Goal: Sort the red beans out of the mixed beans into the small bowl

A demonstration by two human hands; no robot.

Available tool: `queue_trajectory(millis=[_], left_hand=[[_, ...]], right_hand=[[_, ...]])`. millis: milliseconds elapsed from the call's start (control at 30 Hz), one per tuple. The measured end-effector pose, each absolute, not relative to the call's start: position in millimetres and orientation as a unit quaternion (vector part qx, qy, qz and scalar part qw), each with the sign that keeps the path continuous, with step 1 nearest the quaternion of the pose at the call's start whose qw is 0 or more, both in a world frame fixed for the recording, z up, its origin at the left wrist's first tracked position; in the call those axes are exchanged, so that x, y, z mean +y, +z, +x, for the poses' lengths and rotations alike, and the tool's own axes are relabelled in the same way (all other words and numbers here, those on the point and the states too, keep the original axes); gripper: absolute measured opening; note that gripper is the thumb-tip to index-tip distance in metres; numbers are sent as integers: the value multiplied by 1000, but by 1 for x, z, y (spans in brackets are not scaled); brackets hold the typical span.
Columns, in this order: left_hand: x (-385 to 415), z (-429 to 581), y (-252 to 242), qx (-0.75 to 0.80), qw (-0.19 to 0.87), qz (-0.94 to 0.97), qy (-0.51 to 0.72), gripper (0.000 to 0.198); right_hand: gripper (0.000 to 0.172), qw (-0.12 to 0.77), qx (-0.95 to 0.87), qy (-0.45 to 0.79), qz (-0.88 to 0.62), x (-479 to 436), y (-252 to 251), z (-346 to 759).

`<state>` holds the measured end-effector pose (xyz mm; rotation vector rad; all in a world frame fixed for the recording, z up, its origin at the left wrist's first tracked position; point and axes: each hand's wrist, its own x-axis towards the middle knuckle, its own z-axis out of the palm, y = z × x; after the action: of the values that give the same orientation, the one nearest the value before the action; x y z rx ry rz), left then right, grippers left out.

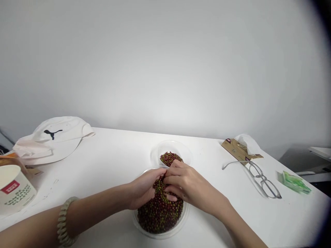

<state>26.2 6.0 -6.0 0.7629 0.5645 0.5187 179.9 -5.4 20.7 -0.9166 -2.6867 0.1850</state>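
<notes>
A clear round bowl point(165, 235) full of mixed small red and green beans point(160, 217) stands at the front middle of the white table. My left hand point(143, 191) is cupped over the bowl's left side, thumb apart from its fingers. Coming in from the right, my right hand point(187, 182) has its fingers curled over the beans, and its fingertips meet those of my left hand. Whatever sits between the right fingers is hidden. Just behind my hands, a smaller clear dish point(165, 144) contains more red and green beans point(170, 157).
On the left are a white cap point(63, 129) and a paper cup point(15, 193). A brown cardboard packet point(236, 148) with white tissue point(249, 143), eyeglasses point(262, 177) and a green plastic packet point(294, 182) lie on the right. A grey wall point(165, 69) rises behind the table point(116, 151).
</notes>
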Motion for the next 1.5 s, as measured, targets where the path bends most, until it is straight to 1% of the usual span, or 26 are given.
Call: queue_trajectory(millis=[100, 200, 300, 367, 433, 467, 533, 600, 767, 833, 900, 967, 1133, 1200, 1267, 1333, 1400, 1500], left_hand=[[5, 27, -4, 282, 850, 366, 252, 22], [5, 27, -3, 277, 851, 369, 250, 22], [6, 26, -4, 281, 852, 372, 239, 23], [7, 24, -5, 287, 851, 374, 231, 25], [7, 23, -7, 284, 850, 380, 230, 27], [7, 22, -7, 283, 849, 384, 229, 29], [7, 22, -8, 285, 845, 388, 232, 30], [7, 22, -8, 290, 842, 392, 232, 31], [7, 22, -6, 281, 842, 397, 233, 31], [6, 21, -6, 273, 844, 397, 235, 32], [6, 21, -6, 271, 844, 397, 237, 32], [6, 21, -7, 273, 843, 396, 240, 31], [7, 22, -8, 272, 845, 397, 234, 25], [7, 21, -7, 271, 845, 399, 231, 23], [7, 21, -7, 276, 844, 396, 232, 25], [6, 20, -7, 280, 846, 391, 232, 29], [6, 20, -7, 281, 847, 388, 232, 29], [5, 20, -7, 274, 847, 391, 235, 24]], right_hand=[[16, 157, -935, 66, -312, -4, 19, 183], [15, 207, -929, 104, -289, -4, 20, 188], [12, 319, -895, 131, -282, -1, 22, 193], [11, 412, -847, 97, -321, 5, 20, 197], [10, 463, -796, 36, -388, 16, 14, 200], [10, 461, -781, 9, -420, 22, 9, 201], [12, 407, -792, -29, -453, 33, 0, 205], [13, 395, -792, -36, -464, 39, -6, 207], [18, 449, -749, -61, -483, 40, -5, 211], [17, 432, -755, -65, -489, 41, -6, 211], [15, 397, -776, -60, -486, 43, -8, 211], [14, 385, -784, -58, -484, 44, -10, 212], [22, 442, -745, -96, -491, 41, -6, 212], [22, 422, -757, -94, -490, 42, -6, 212], [20, 382, -781, -80, -487, 43, -7, 213], [18, 363, -793, -74, -483, 44, -7, 214], [20, 378, -785, -80, -485, 43, -4, 215], [24, 440, -743, -106, -493, 40, 1, 217]])
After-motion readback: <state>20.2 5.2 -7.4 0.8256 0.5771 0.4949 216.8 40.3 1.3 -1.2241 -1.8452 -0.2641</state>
